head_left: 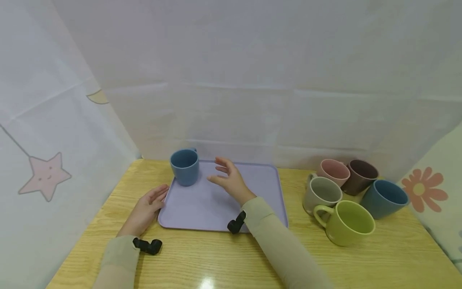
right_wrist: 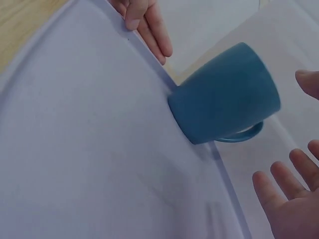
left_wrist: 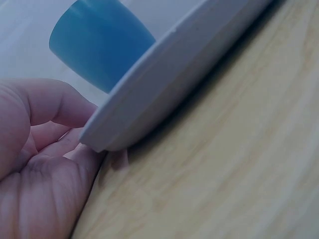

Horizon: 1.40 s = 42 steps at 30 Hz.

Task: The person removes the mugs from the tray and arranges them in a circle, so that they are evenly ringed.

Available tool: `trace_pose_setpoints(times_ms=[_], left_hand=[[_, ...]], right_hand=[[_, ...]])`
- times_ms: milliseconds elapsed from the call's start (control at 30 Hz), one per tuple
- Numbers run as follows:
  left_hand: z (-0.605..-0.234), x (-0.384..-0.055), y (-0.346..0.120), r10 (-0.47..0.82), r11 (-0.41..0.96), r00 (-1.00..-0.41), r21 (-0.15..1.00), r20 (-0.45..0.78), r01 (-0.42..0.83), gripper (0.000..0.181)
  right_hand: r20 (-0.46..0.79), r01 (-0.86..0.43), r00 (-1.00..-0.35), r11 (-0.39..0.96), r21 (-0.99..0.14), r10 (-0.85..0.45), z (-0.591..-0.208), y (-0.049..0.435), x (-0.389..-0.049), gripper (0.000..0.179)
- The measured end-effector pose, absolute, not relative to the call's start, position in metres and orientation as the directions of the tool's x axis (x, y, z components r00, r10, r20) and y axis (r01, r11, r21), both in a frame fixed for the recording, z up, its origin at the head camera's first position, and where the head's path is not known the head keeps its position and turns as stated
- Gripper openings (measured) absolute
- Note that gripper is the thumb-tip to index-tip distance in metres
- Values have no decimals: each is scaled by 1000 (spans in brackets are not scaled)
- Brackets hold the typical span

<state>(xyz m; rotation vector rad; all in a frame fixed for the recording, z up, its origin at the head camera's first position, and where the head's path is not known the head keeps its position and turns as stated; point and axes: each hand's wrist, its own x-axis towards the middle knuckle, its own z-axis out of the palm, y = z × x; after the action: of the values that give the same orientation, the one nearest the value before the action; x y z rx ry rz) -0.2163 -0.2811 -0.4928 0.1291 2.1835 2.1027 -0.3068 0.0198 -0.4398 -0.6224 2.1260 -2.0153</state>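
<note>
A blue mug (head_left: 185, 170) stands upright on the far left corner of a lavender tray (head_left: 223, 204), its handle toward the back. My left hand (head_left: 146, 208) holds the tray's left edge, its thumb at the rim in the left wrist view and a fingertip showing below it. To the right of the mug, my right hand (head_left: 232, 180) hovers over the tray, holding nothing. Its thumb and fingers are spread apart, with a gap between them and the mug. In the right wrist view the mug (right_wrist: 224, 94) is near these fingers.
To the right of the tray, a grey mug (head_left: 312, 200), a yellow-green mug (head_left: 341, 228), a pink mug (head_left: 335, 172), a dark brown mug (head_left: 355, 180) and another blue mug (head_left: 379, 200) stand close together on the wooden table (head_left: 195, 257). White cloth (head_left: 231, 112) hangs behind the table.
</note>
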Motion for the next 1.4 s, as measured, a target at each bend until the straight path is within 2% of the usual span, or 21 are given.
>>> trace_pose_setpoints(times_ms=[367, 500, 700, 1000, 1400], left_hand=[[-493, -216, -280, 138, 26, -990, 1000, -15, -11, 63], [-491, -214, -281, 131, 28, -991, 999, -20, -17, 62], [-490, -215, -279, 128, 38, -991, 999, -29, -24, 63], [-490, -214, -278, 119, 36, -992, 999, -35, -31, 63], [-489, -214, -278, 127, 27, -991, 999, -34, -31, 63]], right_hand=[[108, -156, -926, 106, -982, -361, -433, -30, -317, 97], [85, -149, -931, 158, -976, -355, -429, -46, -319, 97], [116, -183, -932, 171, -968, -343, -428, -60, -322, 93], [123, -214, -937, 260, -941, -326, -433, -72, -328, 97], [160, -239, -939, 242, -940, -305, -436, -70, -322, 95]])
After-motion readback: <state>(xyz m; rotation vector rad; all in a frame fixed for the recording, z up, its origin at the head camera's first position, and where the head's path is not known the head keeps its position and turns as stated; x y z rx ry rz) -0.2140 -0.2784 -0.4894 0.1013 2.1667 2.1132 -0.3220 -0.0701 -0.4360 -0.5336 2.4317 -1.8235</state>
